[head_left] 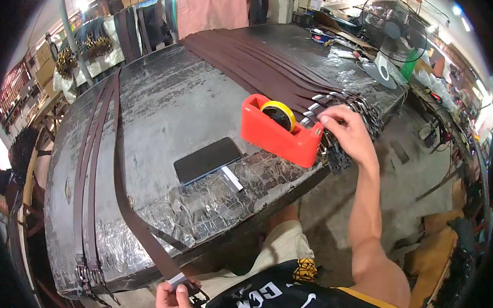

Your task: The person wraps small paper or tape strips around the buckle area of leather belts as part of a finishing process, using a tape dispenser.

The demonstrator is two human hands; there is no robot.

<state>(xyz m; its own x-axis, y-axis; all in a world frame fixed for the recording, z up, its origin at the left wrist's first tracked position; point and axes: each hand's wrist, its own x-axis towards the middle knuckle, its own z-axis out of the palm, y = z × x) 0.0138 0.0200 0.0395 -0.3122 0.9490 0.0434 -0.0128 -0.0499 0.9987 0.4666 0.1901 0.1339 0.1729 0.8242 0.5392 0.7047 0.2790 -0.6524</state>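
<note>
the left hand is pinching the brown strap between thumb and fingers beside its dark buckle, where a white label is wrapping the band. from here the strap is looking light and supple, like leather or something close, its face probably a bit smooth but not slippery; nothing about it is seeming fragile. the buckle is likely making that end the heavy one, so just behind the metal, flat across both faces, is looking like the sound place for holding it. the buckle end is hanging off the table's near edge, while the rest is running back across the worn table, bending softly. over on the other side, the right hand is pressing thumb and forefinger together at the cutter end of the red tape dispenser; whether tape is sitting between them, i can't tell. the dispenser is looking stiff and fairly weighty. a phone is lying between the hands, touching a small white slip, and farther out a broad bundle of straps is stretching over the tabletop.
</note>
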